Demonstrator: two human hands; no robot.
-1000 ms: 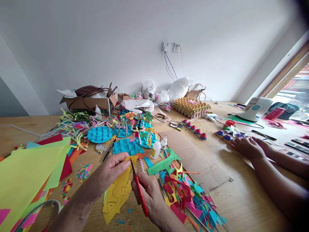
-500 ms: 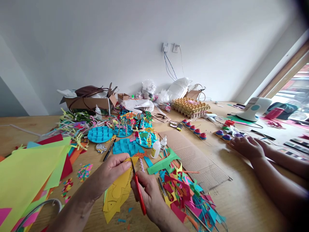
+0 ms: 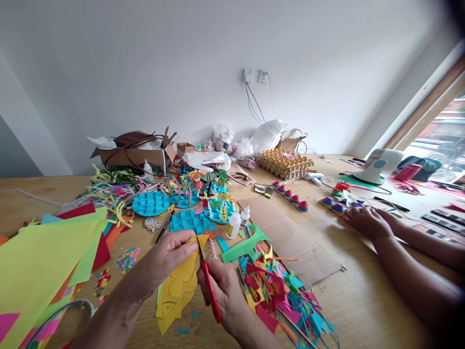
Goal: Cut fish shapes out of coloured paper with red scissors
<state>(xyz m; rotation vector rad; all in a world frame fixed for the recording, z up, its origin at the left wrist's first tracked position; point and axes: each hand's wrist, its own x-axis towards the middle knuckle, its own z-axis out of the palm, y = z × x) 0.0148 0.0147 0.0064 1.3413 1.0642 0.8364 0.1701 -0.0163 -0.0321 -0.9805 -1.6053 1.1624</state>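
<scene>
Between the thumb and fingers of my left hand point(image 3: 178, 249) is a yellow paper sheet point(image 3: 178, 286) with fish outlines drawn on it; it hangs down over the table. My right hand point(image 3: 223, 291) is closed round the red handles of a pair of scissors point(image 3: 212, 291). Their blades point up and lie at the sheet's upper edge, close to my left fingertips. Just beyond my hands are an orange paper starfish point(image 3: 210, 232) and a lilac twisted strip point(image 3: 212, 249). A black marker point(image 3: 164, 229) lies to the left of them.
Paper scraps point(image 3: 272, 291) are heaped at the right, by a cardboard sheet point(image 3: 290, 237). Two glue bottles point(image 3: 233, 224) stand near blue paper discs point(image 3: 150, 203). Coloured sheets point(image 3: 43, 261) spread at the left. Another person's hands point(image 3: 370, 223) rest near painted egg-carton strips point(image 3: 332, 204).
My hands, the scissors and the yellow sheet stay almost where they were. The view has shifted slightly, and the other person's hands sit a little further left in it.
</scene>
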